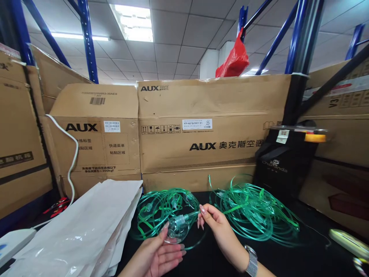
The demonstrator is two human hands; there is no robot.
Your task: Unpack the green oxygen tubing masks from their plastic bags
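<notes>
My left hand [161,252] cradles a transparent plastic oxygen mask [178,231], thumb on its edge and fingers stretched out beneath it. Just to the right, my right hand [215,221] pinches the tube end [193,215] at the mask's connector between thumb and fingertips. Whether tube and connector are fully joined I cannot tell. Right behind the mask lies a tangle of green tubing [145,219] with more transparent fittings in it. A larger heap of coiled green tubing [256,215] sits beyond my right hand, with a green strap running across it.
White plastic bags [77,227] are stacked at left beside a white device [14,244] with a cable. Red-handled pliers [57,207] lie behind them. Large AUX cartons [213,161] wall off the back of the black table [207,257]. A black bag [273,169] stands at right.
</notes>
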